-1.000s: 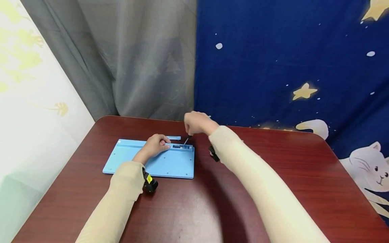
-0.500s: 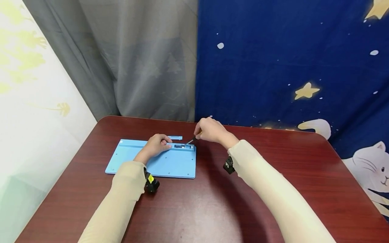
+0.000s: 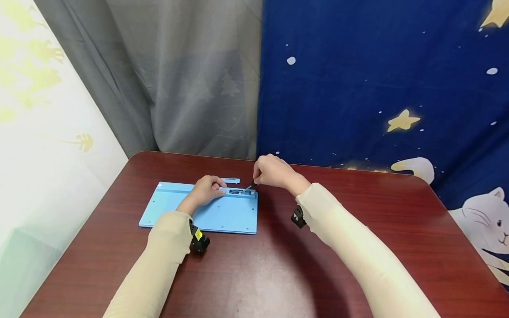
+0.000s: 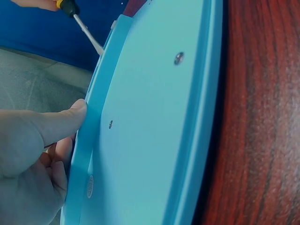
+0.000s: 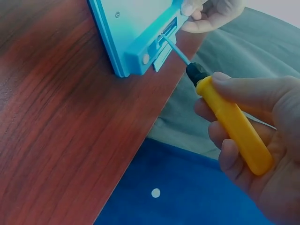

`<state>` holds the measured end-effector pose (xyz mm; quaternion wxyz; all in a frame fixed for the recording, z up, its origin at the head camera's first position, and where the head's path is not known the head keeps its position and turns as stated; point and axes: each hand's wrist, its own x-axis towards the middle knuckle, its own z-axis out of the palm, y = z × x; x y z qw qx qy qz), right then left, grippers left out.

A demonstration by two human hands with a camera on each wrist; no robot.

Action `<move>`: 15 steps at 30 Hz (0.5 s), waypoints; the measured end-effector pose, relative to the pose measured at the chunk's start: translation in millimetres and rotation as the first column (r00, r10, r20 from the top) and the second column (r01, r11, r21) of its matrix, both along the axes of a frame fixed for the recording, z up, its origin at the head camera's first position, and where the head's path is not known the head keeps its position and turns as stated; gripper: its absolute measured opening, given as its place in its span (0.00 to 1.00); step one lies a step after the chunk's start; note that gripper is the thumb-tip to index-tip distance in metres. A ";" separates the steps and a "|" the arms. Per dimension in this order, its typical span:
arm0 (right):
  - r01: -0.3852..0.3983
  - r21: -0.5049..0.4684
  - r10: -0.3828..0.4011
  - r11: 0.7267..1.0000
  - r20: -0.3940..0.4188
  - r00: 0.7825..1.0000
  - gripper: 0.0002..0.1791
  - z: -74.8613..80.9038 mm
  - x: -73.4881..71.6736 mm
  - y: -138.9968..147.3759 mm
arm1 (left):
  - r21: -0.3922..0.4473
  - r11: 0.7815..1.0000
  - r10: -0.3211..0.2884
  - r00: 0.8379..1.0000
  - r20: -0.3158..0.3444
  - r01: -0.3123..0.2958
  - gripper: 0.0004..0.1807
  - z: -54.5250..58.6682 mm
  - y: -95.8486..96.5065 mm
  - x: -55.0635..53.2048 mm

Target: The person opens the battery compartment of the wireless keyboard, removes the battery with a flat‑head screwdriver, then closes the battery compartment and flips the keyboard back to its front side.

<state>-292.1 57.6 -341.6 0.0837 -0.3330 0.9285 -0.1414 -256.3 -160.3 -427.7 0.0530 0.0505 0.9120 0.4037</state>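
Reddish-brown table before a grey curtain and a blue curtain with yellow star prints

Pale glare on the tabletop

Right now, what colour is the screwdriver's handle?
Yellow; the handle shows best in the right wrist view.
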 end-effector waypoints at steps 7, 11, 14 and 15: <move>-0.014 0.026 0.015 1.000 -0.016 1.000 0.04 3.8 0.3 -4.6 | 0.000 1.000 0.001 1.000 -0.001 -0.001 0.10 1.3 0.9 1.0; -0.002 0.038 0.003 0.999 -0.007 1.000 0.04 4.7 -1.3 -5.1 | 0.003 1.000 0.001 1.000 -0.002 -0.001 0.10 2.2 1.0 0.7; 0.008 0.050 -0.008 0.999 0.001 1.000 0.04 5.5 -2.7 -5.2 | 0.007 1.000 0.004 1.000 0.000 -0.004 0.10 2.0 0.5 0.4; 0.009 0.057 -0.010 0.998 0.002 1.000 0.03 5.5 -3.3 -5.3 | 0.008 1.000 0.006 1.000 0.002 -0.006 0.10 1.8 0.3 0.3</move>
